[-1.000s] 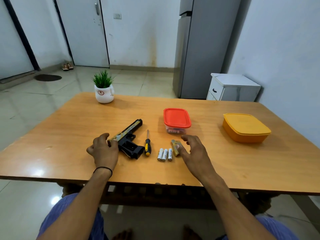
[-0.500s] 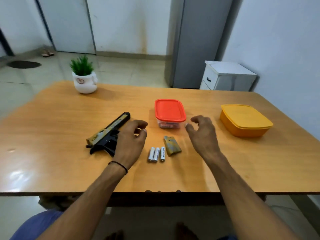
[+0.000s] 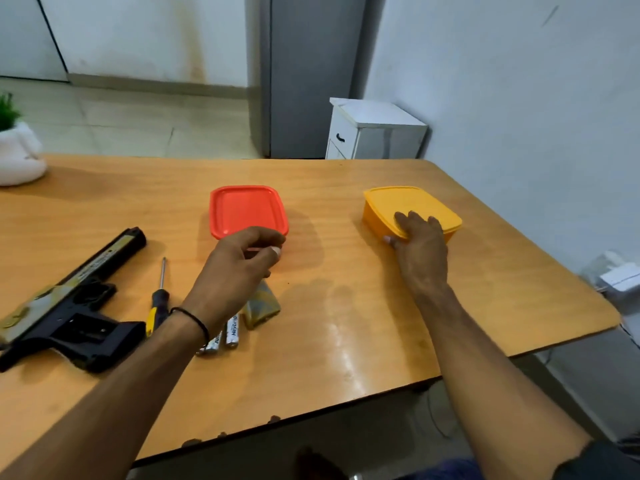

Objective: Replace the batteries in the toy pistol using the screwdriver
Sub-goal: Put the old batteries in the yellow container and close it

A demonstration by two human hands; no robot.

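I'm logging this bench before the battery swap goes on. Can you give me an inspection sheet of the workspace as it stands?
Surface: wooden table, glossy, chipped along the near edge.
Job's things: toy pistol lying flat at left, grip compartment open; screwdriver beside it; batteries and cover loose on the table.
Clutter: red-lidded box; yellow box, lid on; potted plant at far left.
Grippers: left hand curled by the red-lidded box's near edge; right hand resting on the yellow box.
Cables: wire under the table's right edge.
Surroundings: fridge, white cabinet, tiled floor.
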